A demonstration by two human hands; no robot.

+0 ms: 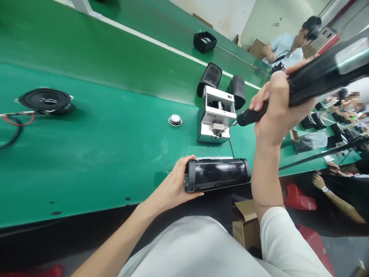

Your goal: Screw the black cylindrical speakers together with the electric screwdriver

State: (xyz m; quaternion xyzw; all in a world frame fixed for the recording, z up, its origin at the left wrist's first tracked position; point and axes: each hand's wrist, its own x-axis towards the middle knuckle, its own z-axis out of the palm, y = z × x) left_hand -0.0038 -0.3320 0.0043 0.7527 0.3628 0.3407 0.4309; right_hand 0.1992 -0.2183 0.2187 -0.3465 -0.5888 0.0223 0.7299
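My left hand [175, 179] is closed around the left end of a black speaker housing [219, 172] with a perforated grille, lying at the table's front edge. Raised on the right, my right hand [273, 102] grips a black electric screwdriver [314, 82]. Its thin bit points down and left, with the tip at the front of a white screw feeder [217, 115]. Whether a screw sits on the tip is too small to tell. A small round silver-rimmed speaker driver [175, 120] lies left of the feeder.
A large black speaker cone [46, 99] with red and black wires lies far left on the green table [115, 154]. Behind the feeder stand two black speaker housings [211, 77] [238, 90] and a black box [204, 41]. A co-worker [291, 42] sits across; red stools [300, 198] are below right.
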